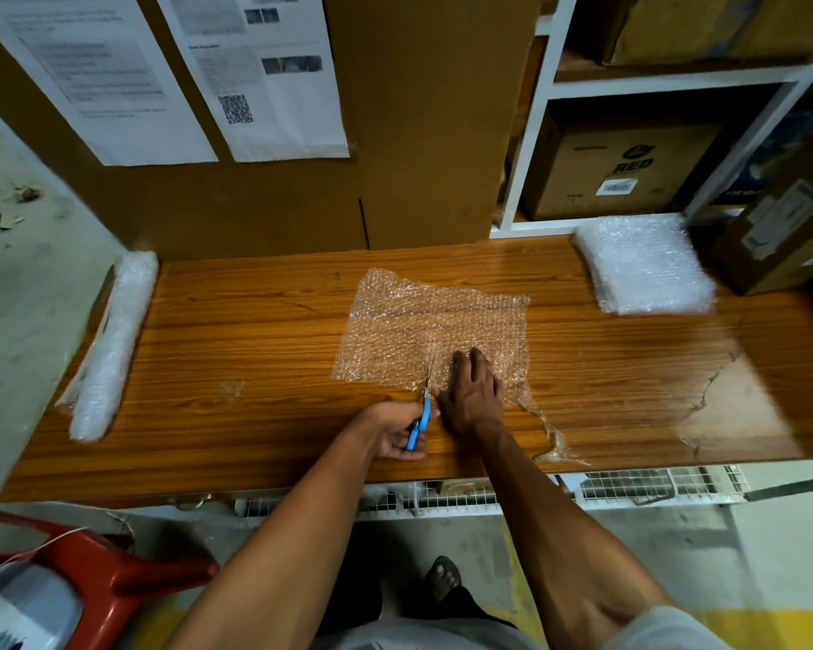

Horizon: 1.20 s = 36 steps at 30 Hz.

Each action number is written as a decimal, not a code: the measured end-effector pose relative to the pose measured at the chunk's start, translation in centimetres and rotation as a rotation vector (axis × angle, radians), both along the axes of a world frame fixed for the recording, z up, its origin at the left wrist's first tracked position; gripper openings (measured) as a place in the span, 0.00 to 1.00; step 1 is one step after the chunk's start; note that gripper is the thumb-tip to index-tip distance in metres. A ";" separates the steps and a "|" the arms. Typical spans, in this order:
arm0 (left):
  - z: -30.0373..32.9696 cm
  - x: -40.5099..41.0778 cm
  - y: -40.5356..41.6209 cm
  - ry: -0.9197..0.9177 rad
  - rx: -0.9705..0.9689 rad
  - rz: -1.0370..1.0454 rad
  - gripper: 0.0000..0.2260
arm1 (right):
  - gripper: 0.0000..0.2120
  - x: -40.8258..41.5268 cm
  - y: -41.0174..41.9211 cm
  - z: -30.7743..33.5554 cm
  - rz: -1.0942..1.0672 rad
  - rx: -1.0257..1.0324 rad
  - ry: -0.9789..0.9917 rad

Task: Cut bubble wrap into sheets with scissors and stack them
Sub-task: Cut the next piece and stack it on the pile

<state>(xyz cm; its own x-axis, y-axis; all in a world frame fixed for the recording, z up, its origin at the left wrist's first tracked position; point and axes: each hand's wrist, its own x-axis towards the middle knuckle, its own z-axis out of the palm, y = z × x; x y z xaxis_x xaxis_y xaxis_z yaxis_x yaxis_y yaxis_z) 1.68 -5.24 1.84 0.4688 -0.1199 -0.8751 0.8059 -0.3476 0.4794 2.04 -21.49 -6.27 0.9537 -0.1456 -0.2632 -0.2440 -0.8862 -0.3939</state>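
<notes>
Left hand (397, 431) curled round blue scissors (421, 410), blades entering near edge of bubble wrap sheet (423, 326). Right hand (472, 391) flat, fingers straight, pressing sheet down just beside cut line. Sheet mid-table (254, 321), single layer. Probably light, floppy, slippery on wood; likely needs pinning close to blades, or pinching at an edge to lift. Cut stack (646, 267) far right corner; roll (111, 340) at left edge.

Single head view, high above table (254, 321), facing forward and down, close over near edge.
</notes>
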 end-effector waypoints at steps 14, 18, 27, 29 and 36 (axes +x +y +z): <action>-1.2 0.6 0.3 0.026 -0.012 0.046 0.07 | 0.50 1.7 -1.7 0.4 0.148 -0.059 0.060; -0.1 1.7 -0.3 0.041 -0.009 -0.002 0.10 | 0.49 2.3 -2.4 0.0 0.210 -0.024 0.122; -0.3 2.8 -1.6 -0.028 0.033 0.014 0.08 | 0.49 2.2 -2.6 -0.1 0.211 0.007 0.139; -0.9 2.7 -1.6 -0.041 0.031 0.033 0.07 | 0.49 2.2 -2.7 -0.2 0.209 0.014 0.133; -0.8 3.1 -1.2 0.002 -0.018 0.032 0.08 | 0.32 3.0 -3.1 -0.4 0.130 0.029 0.010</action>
<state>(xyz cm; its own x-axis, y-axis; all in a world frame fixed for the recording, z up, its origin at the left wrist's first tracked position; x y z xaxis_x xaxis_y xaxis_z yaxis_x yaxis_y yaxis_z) 4.77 -6.42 1.08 0.4708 -0.1207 -0.8739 0.8175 -0.3127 0.4836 5.02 -24.55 -6.70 0.9614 -0.0130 -0.2748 -0.1318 -0.8987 -0.4183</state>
